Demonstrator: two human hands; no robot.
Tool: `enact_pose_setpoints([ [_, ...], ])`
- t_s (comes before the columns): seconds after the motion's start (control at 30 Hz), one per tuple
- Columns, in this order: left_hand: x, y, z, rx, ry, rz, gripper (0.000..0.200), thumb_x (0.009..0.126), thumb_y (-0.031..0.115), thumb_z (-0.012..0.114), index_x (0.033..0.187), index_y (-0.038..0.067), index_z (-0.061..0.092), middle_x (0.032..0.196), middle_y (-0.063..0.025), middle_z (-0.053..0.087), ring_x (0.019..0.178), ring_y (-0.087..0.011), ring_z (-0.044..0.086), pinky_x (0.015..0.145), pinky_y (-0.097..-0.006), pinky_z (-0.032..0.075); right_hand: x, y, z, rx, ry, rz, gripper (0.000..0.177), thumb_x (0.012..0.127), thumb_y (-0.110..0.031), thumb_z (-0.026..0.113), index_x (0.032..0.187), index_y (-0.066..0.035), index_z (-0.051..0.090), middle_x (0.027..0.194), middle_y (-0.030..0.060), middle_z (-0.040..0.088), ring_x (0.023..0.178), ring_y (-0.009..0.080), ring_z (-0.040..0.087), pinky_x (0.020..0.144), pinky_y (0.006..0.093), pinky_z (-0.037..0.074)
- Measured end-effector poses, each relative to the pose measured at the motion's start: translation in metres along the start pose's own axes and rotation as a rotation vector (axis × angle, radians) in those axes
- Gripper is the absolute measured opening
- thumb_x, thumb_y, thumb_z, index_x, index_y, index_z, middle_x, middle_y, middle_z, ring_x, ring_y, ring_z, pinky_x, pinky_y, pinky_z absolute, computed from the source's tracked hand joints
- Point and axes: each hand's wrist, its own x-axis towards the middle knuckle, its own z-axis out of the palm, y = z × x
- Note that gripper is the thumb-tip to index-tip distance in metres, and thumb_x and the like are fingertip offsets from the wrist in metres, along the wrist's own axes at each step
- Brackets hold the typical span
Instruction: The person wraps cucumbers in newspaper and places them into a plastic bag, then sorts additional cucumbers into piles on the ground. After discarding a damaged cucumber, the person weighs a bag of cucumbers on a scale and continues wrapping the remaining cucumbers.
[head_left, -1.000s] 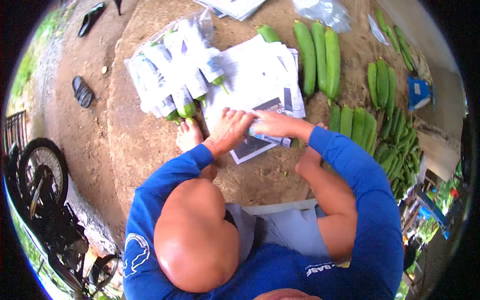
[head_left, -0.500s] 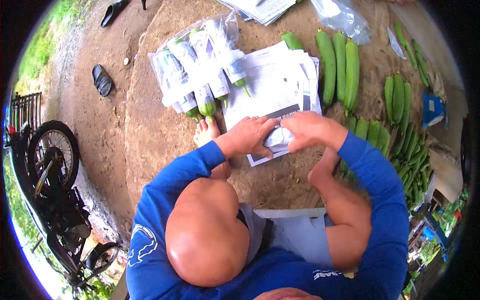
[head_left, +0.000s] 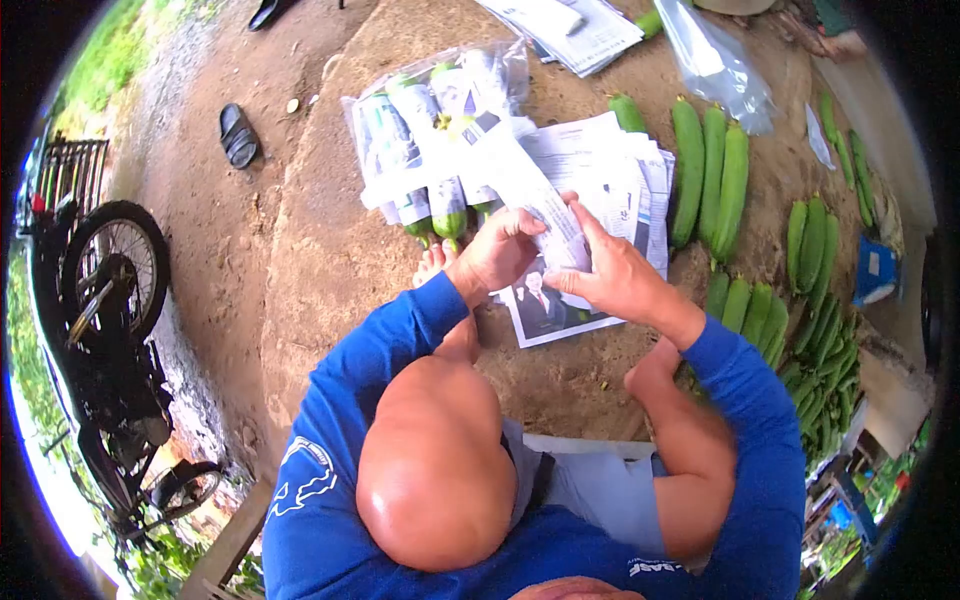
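Both hands hold a long gourd wrapped in printed white paper, tilted with its far end toward the upper left, over a clear plastic bag. My left hand curls round the near end from the left. My right hand grips it from the right, thumb across the paper. The paper hides nearly all of the gourd. Below lies a stack of printed sheets, the top one showing a photo of a person in a suit. Several paper-wrapped gourds fill the bag, with green ends sticking out.
Bare long green gourds lie right of the sheets, with more piled farther right. Another paper stack and a plastic bag are at the top. A sandal and a motorbike stand left. Another person's hand shows top right.
The wrapped gourd has been lifted off the sheets and swung toward the upper left, uncovering the photo on the top sheet. My hands have shifted their hold to its near end. The view has shifted.
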Motion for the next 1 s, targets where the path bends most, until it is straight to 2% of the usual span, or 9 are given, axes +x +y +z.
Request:
enact_pose_setpoints([
  [0.13, -0.012, 0.016, 0.001, -0.138, -0.167, -0.021, 0.059, 0.081, 0.016, 0.066, 0.136, -0.001, 0.054, 0.148, -0.018, 0.05, 0.132, -0.0311, 0.051, 0.115, -0.043, 0.037, 0.01, 0.0, 0.004, 0.16, -0.241, 0.199, 0.062, 0.089, -0.039, 0.074, 0.133, 0.0, 0.056, 0.109, 0.0211, 0.071, 0.103, 0.0321, 0.07, 0.09, 0.0403, 0.053],
  [0.27, -0.04, 0.068, -0.016, 1.033, 0.052, 0.093, 0.066, 0.087, 0.029, 0.079, 0.14, 0.001, 0.05, 0.133, -0.0152, 0.062, 0.119, -0.0295, 0.06, 0.105, -0.0409, 0.045, 0.004, 0.01, 0.003, 0.306, -0.222, 0.26, 0.056, 0.088, -0.038, 0.076, 0.126, 0.0, 0.061, 0.107, 0.0135, 0.074, 0.099, 0.0219, 0.07, 0.088, 0.0374, 0.053],
  [0.3, -0.046, 0.081, -0.025, 1.474, 0.25, 0.276, 0.078, 0.081, 0.032, 0.083, 0.143, 0.004, 0.046, 0.131, -0.023, 0.061, 0.118, -0.04, 0.061, 0.098, -0.0447, 0.051, 0.001, 0.01, 0.0, 0.276, -0.216, 0.265, 0.058, 0.087, -0.038, 0.077, 0.126, 0.0, 0.061, 0.107, 0.0134, 0.073, 0.099, 0.0214, 0.07, 0.089, 0.0369, 0.053],
  [0.4, -0.049, 0.106, -0.065, 2.308, 0.808, 0.787, 0.083, 0.069, 0.033, 0.088, 0.141, 0.015, 0.051, 0.146, -0.0178, 0.046, 0.135, -0.0361, 0.046, 0.112, -0.0569, 0.033, -0.012, 0.017, 0.006, 0.232, -0.219, 0.258, 0.068, 0.081, -0.041, 0.083, 0.129, 0.001, 0.059, 0.109, 0.0151, 0.072, 0.1, 0.0214, 0.068, 0.092, 0.0353, 0.052],
  [0.43, -0.044, 0.112, -0.086, 2.361, 0.885, 0.757, 0.079, 0.07, 0.031, 0.087, 0.139, 0.017, 0.051, 0.141, -0.0138, 0.051, 0.131, -0.0349, 0.05, 0.111, -0.0638, 0.03, -0.015, 0.02, 0.015, 0.223, -0.241, 0.236, 0.071, 0.08, -0.041, 0.084, 0.129, 0.002, 0.058, 0.11, 0.0159, 0.072, 0.1, 0.0221, 0.068, 0.092, 0.0357, 0.052],
  [0.5, -0.044, 0.128, -0.116, 2.353, 0.784, 0.541, 0.06, 0.075, 0.021, 0.081, 0.129, 0.014, 0.058, 0.126, -0.0126, 0.063, 0.117, -0.0338, 0.06, 0.104, -0.0568, 0.042, -0.019, 0.024, 0.033, 0.205, -0.288, 0.194, 0.075, 0.077, -0.042, 0.086, 0.131, 0.002, 0.057, 0.112, 0.0175, 0.071, 0.101, 0.0237, 0.068, 0.091, 0.0364, 0.052],
  [0.6, -0.043, 0.137, -0.12, 1.862, 0.8, 0.69, 0.04, 0.076, 0.012, 0.072, 0.115, 0.009, 0.064, 0.101, -0.0133, 0.068, 0.097, -0.0355, 0.066, 0.089, -0.0478, 0.052, -0.011, 0.029, 0.066, 0.236, -0.336, 0.221, 0.079, 0.076, -0.043, 0.087, 0.132, 0.004, 0.055, 0.111, 0.0193, 0.07, 0.101, 0.0254, 0.068, 0.09, 0.0361, 0.052],
  [0.7, -0.045, 0.138, -0.104, 1.856, 0.865, 0.93, 0.03, 0.076, 0.006, 0.067, 0.106, 0.006, 0.065, 0.089, -0.0166, 0.066, 0.086, -0.0383, 0.067, 0.076, -0.0434, 0.055, 0.011, 0.029, 0.096, 0.267, -0.298, 0.239, 0.077, 0.076, -0.044, 0.086, 0.13, 0.004, 0.057, 0.11, 0.0202, 0.07, 0.1, 0.0257, 0.069, 0.089, 0.0376, 0.053],
  [1.0, -0.068, 0.115, -0.095, 1.836, 0.78, 0.952, 0.046, 0.066, -0.006, 0.066, 0.11, 0.004, 0.068, 0.094, -0.0149, 0.067, 0.088, -0.0344, 0.066, 0.077, -0.0392, 0.054, 0.146, -0.017, 0.16, 0.36, 0.007, 0.062, 0.064, 0.078, -0.042, 0.081, 0.118, 0.004, 0.06, 0.105, 0.0276, 0.069, 0.1, 0.0399, 0.069, 0.086, 0.044, 0.054],
])
